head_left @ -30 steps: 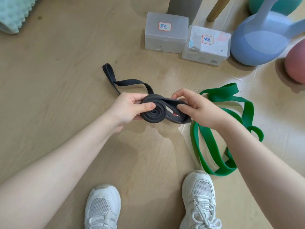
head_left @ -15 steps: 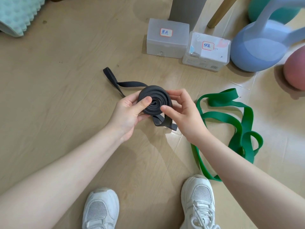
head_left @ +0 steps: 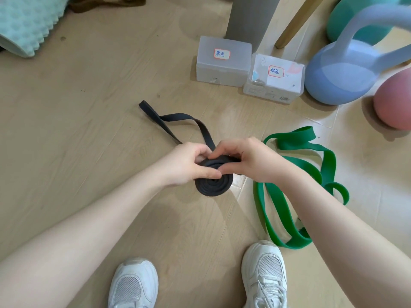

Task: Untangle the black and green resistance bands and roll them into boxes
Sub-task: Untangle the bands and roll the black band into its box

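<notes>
The black resistance band (head_left: 214, 183) is wound into a flat coil above the wooden floor, with a loose tail (head_left: 175, 121) trailing away to the upper left. My left hand (head_left: 189, 163) pinches the coil from the left, thumb across its face. My right hand (head_left: 249, 161) grips its upper right edge with curled fingers. The green resistance band (head_left: 289, 196) lies loose in loops on the floor to the right, partly under my right forearm. Two translucent boxes stand beyond: the left box (head_left: 223, 61) and the right box (head_left: 274, 78), each with a handwritten label.
A blue kettlebell (head_left: 342, 72) and a pink ball (head_left: 393, 103) sit right of the boxes. A grey post (head_left: 251, 18) and a wooden leg (head_left: 293, 21) stand behind them. A teal foam mat (head_left: 24, 23) lies top left. My white shoes (head_left: 263, 274) are at the bottom.
The coil has grown as more tail was wound in, and the loose tail is shorter. Both hands shifted round the coil, the right moving over its top edge.
</notes>
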`<action>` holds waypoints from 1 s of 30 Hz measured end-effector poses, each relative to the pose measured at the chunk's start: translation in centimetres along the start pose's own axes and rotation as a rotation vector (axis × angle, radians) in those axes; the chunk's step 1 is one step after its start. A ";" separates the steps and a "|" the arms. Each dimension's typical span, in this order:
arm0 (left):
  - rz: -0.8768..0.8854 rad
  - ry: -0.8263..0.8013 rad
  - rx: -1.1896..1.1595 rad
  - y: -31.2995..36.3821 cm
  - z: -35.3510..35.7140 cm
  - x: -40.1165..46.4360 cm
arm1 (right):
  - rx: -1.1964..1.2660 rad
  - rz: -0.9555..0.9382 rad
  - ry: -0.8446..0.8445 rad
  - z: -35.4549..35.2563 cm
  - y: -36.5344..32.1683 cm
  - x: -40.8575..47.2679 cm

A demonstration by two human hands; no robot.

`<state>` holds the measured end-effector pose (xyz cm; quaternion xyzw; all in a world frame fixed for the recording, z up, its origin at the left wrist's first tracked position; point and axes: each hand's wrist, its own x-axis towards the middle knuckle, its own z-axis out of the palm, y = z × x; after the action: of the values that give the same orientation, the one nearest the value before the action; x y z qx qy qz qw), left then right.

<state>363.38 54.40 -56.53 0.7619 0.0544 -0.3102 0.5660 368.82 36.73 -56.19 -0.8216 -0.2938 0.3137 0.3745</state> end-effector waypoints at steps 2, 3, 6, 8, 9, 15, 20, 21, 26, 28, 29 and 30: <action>0.034 0.043 0.005 -0.3 -0.2 0.0 | 0.173 0.052 0.024 0.3 0.0 -0.1; 0.053 0.069 -0.011 -0.4 -0.4 0.0 | 0.259 0.077 0.057 0.4 0.1 -0.1; 0.113 0.157 -0.042 -0.4 -1.1 0.1 | 0.185 0.067 0.129 0.0 0.5 -0.4; 0.152 0.189 -0.049 0.8 -2.0 0.2 | 0.113 0.054 0.162 -1.1 -0.2 -0.2; 0.168 0.200 -0.038 1.7 -2.5 0.1 | 0.124 0.053 0.164 -2.0 -0.8 0.0; 0.171 0.198 -0.040 12.7 -7.1 -3.7 | 0.392 0.117 0.119 -10.1 -9.9 -0.5; 0.139 0.254 0.067 24.4 -10.5 -11.2 | 0.262 0.147 0.108 -17.5 -21.4 -2.4; 0.117 0.277 0.072 26.4 -11.2 -12.7 | 0.282 0.154 0.120 -18.7 -23.8 -2.8; 0.062 0.324 0.145 35.4 -14.4 -19.7 | 0.415 0.217 0.088 -24.3 -34.2 -4.8; 0.075 0.341 0.239 38.5 -15.4 -22.0 | 0.271 0.183 0.061 -26.4 -37.2 -5.4; 0.080 0.344 0.278 39.9 -15.8 -23.0 | 0.168 0.163 0.042 -27.3 -38.5 -5.7; 0.084 0.343 0.307 41.1 -16.2 -23.8 | 0.085 0.142 0.030 -28.3 -39.6 -6.0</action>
<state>368.81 60.82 -7.04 0.8821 0.0701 -0.1572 0.4385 376.04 41.94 -7.98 -0.8283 -0.2154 0.3393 0.3903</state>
